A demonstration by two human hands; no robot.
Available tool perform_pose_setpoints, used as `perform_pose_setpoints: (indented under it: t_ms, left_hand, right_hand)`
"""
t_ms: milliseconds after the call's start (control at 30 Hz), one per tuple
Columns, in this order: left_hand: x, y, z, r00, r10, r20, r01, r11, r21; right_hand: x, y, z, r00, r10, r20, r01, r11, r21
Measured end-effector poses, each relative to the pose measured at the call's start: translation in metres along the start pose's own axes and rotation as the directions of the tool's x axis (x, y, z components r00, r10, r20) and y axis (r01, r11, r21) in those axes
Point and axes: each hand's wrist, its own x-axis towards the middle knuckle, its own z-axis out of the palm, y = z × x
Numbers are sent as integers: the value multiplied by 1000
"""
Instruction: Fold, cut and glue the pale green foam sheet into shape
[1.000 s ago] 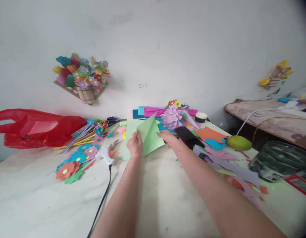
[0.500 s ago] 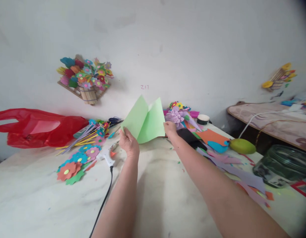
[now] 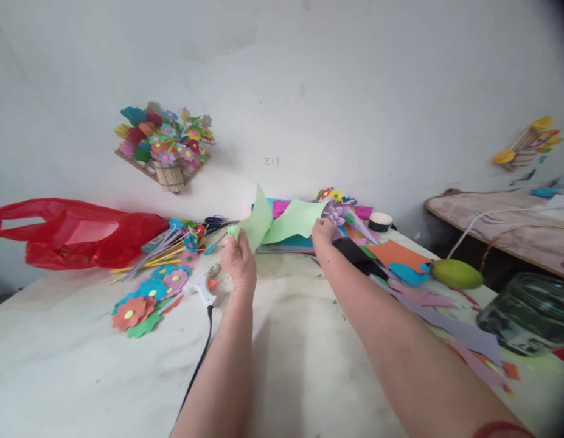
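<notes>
A light green sheet [image 3: 293,220], paper or thin foam, is held up between my two hands near the back of the table, with a bend down its middle. Closed round its left part is my left hand [image 3: 239,260], thumb side up. My right hand [image 3: 323,233] pinches the right edge. Behind and below the sheet lies a stack of coloured sheets [image 3: 286,248], blue and pink showing. A white glue gun [image 3: 202,289] with a black cord rests just left of my left forearm. Purple petals [image 3: 334,212] stand close behind my right hand.
Cut flowers [image 3: 134,313], stems [image 3: 147,263] and a red plastic bag [image 3: 94,237] lie to the left. On the right are orange foam [image 3: 395,254], a green-yellow fruit [image 3: 457,274], a glass jar [image 3: 525,316] and lilac scraps [image 3: 459,328]. A flower basket [image 3: 169,175] hangs on the wall.
The green sheet has come down and spread wider, its right half now flatter. My right hand has moved slightly right, and the coloured stack behind has come into view.
</notes>
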Motion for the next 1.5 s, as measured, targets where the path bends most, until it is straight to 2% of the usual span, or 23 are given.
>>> perform_pose_setpoints:
  t_ms: [167,267,333,433,500,600,667,733,833,933,1033,1133,1200,1300,1367,1400,1500]
  left_hand:
    - [-6,4,-1,974,197,115,-204,977,54]
    - [-12,8,-2,914,357,192,-355,934,-46]
    - [-19,12,-1,827,482,291,-447,876,-181]
    - [-35,16,3,632,607,481,-522,793,-316]
    - [-48,19,6,512,613,602,-549,772,-319]
    - [-63,24,8,339,561,755,-595,750,-290]
    - [-68,26,8,259,519,814,-622,735,-270]
    - [-70,28,7,218,482,848,-643,725,-247]
    - [-71,28,5,188,438,879,-654,723,-220]
    - [-72,24,4,188,387,903,-641,745,-186]
    - [-73,16,4,253,313,915,-585,803,-113]
    - [-74,8,6,316,240,918,-501,864,-53]
    - [-73,4,7,346,195,918,-458,889,-16]
    - [-73,1,8,391,133,911,-419,907,48]
    - [-73,1,8,408,137,903,-419,907,52]
    - [-74,2,7,411,149,899,-425,904,45]
    - [-75,6,5,408,172,896,-458,888,39]
  right_hand:
    - [5,-7,-7,988,70,-136,-82,993,-82]
    - [9,-4,-8,992,94,-90,-105,986,-129]
    - [9,0,-8,995,94,-30,-97,985,-143]
    - [4,6,-12,997,80,15,-77,985,-152]
    - [-3,7,-17,996,79,35,-71,982,-176]
    - [-15,9,-26,992,109,62,-92,970,-226]
    - [-22,10,-31,991,120,67,-99,962,-253]
    - [-29,12,-35,992,105,67,-82,958,-275]
    - [-38,14,-39,994,80,70,-55,948,-313]
    - [-48,16,-42,997,58,53,-37,938,-343]
    - [-59,17,-46,998,-27,55,45,937,-346]
    - [-70,19,-51,976,-185,118,213,924,-316]
    - [-77,20,-57,921,-293,255,359,893,-271]
    - [-88,19,-67,753,-415,511,562,809,-171]
    - [-95,18,-74,676,-448,584,630,763,-145]
    - [-99,17,-77,666,-451,594,643,751,-150]
    - [-109,20,-80,681,-430,592,624,764,-163]
